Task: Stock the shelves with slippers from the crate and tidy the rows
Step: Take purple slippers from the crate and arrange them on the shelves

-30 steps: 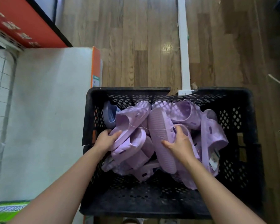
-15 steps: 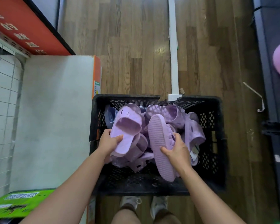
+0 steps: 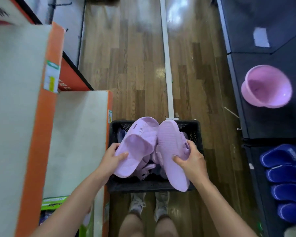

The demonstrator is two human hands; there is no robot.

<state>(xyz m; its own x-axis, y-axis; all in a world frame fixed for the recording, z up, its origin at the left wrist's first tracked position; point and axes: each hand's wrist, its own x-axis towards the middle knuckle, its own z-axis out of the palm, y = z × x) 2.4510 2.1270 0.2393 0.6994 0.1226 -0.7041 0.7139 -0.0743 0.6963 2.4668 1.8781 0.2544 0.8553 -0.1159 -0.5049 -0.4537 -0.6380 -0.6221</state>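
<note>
My left hand (image 3: 112, 158) grips the heel end of one lilac slipper (image 3: 137, 144), strap up, thumb on its footbed. My right hand (image 3: 192, 159) holds a second slipper (image 3: 171, 151) sole up, fingers (image 3: 190, 146) curled round its edge. Both sit just above the black crate (image 3: 197, 134), where more slippers (image 3: 147, 166) lie.

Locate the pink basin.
Head view, right side: the pink basin sits on the dark shelf, beyond the row of blue slippers.

Pink basin (image 3: 266, 86) on dark surface (image 3: 263, 122); white strip (image 3: 167, 65), perhaps trunking, along floor (image 3: 135, 74).
</note>
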